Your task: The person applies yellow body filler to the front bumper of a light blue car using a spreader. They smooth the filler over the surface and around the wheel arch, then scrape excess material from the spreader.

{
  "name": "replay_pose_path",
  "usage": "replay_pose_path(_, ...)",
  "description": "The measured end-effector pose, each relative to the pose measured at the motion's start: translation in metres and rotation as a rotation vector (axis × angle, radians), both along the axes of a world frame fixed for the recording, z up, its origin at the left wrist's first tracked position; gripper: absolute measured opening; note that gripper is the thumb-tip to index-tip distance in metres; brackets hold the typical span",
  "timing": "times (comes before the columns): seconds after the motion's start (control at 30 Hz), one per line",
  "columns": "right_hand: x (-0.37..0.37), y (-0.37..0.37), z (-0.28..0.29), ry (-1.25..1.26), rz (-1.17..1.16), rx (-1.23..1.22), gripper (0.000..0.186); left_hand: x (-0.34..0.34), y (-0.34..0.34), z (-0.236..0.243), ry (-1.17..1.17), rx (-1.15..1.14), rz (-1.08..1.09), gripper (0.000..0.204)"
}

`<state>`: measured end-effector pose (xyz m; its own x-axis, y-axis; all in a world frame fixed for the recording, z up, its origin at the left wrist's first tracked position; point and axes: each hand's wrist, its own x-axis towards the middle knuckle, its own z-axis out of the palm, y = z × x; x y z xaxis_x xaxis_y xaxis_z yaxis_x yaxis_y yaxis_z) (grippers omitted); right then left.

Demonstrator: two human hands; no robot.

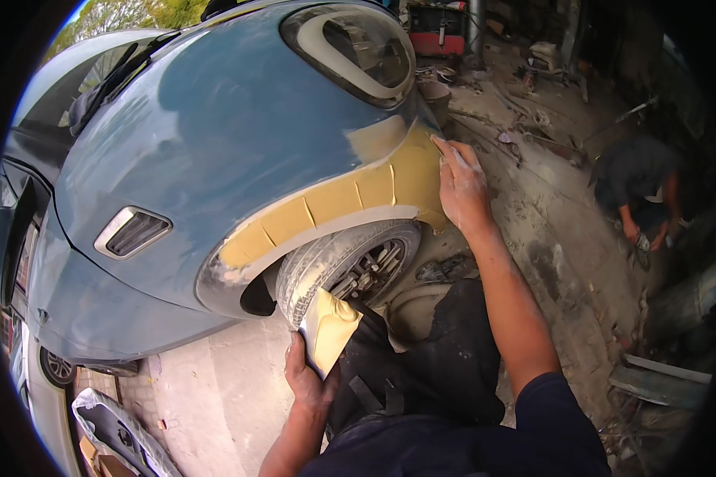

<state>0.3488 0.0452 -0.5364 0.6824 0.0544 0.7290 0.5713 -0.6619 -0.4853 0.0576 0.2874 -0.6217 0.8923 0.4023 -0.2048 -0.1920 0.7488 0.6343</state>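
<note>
My left hand grips a flat putty board with a mound of pale yellow body filler on it, in front of the tyre. Along the wheel arch of a blue-grey car fender runs a broad band of the same yellow filler, crossed by several raised ridges. My right hand is at the front end of this band, its fingers pressed together against the filler's edge. Whatever those fingers hold is hidden or too thin to make out. Below the arch is the wheel, its tyre dusted white.
The headlight is above the filler band, and a side vent sits further back. A crouching person works at the right. A bucket, a red-and-black machine and scattered tools lie beyond. Wrapped parts lie lower left.
</note>
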Motion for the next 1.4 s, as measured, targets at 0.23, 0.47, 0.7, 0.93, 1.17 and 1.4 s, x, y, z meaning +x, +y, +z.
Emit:
replay_pose_path(0.23, -0.02, 0.041, -0.014, -0.111, -0.023, -0.028, 0.056, -0.004, 0.011, -0.01, 0.052, -0.003, 0.001, 0.052)
replay_pose_path(0.47, -0.062, 0.071, -0.029, -0.221, -0.017, -0.043, 0.057, 0.005, 0.015, -0.016, 0.08, -0.017, 0.003, 0.053)
replay_pose_path(0.7, -0.083, 0.087, -0.069, -0.371, 0.022, -0.109, 0.052, 0.012, 0.012, -0.009, 0.061, -0.019, -0.006, 0.054)
replay_pose_path(0.93, -0.143, 0.075, -0.087, -0.163, 0.348, 0.087, 0.055, 0.012, 0.006, -0.011, 0.044, -0.009, -0.027, 0.052)
replay_pose_path(1.17, -0.201, 0.052, -0.049, 0.56, 0.873, 0.71, 0.042, 0.011, -0.004, -0.021, 0.03, -0.003, -0.051, 0.048)
replay_pose_path(1.4, -0.185, 0.039, -0.044, 0.324, 0.82, -0.071, 0.047, 0.005, 0.016, -0.012, -0.062, -0.131, -0.03, 0.046)
